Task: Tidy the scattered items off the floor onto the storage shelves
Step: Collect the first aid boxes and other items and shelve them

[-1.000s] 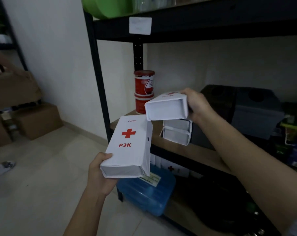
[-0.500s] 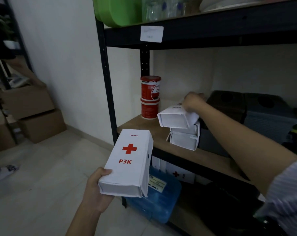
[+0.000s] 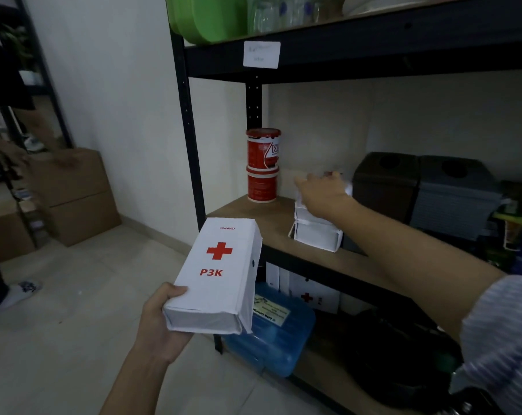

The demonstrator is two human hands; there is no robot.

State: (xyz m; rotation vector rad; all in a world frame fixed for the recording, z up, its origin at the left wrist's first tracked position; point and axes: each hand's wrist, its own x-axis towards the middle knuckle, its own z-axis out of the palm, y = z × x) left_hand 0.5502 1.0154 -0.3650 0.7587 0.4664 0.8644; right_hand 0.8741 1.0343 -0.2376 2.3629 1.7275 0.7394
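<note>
Your left hand [image 3: 161, 322] holds a P3K box [image 3: 216, 277] at lower centre of frame, in front of the shelf [image 3: 271, 223]. Your right hand [image 3: 321, 191] rests on the stacked boxes [image 3: 316, 232] mid-shelf. Two stacked tins [image 3: 262, 166] sit left of them, two bins [image 3: 421, 190] right. A plastic case [image 3: 279, 327] lies on the shelf below.

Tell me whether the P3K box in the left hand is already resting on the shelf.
No, the left hand holds the P3K box in the air, in front of the shelf.
</note>
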